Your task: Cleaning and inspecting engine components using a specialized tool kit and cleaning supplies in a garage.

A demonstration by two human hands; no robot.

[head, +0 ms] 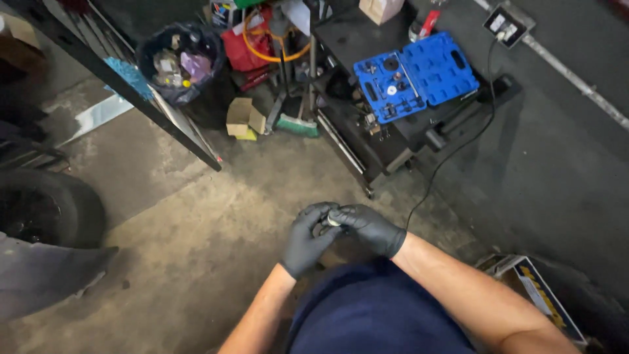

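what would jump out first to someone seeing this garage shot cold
Probably the open bright blue plastic tool case lying on the dark cart at the top, its small metal fittings on show. Next, low in the middle, the black-gloved left hand and black-gloved right hand meet around a small part that is mostly hidden. A dark rubber tyre sits at the left edge.

Matt black rubber gloves cover the left hand and right hand; the tool case is glossy blue plastic, the floor rough concrete.
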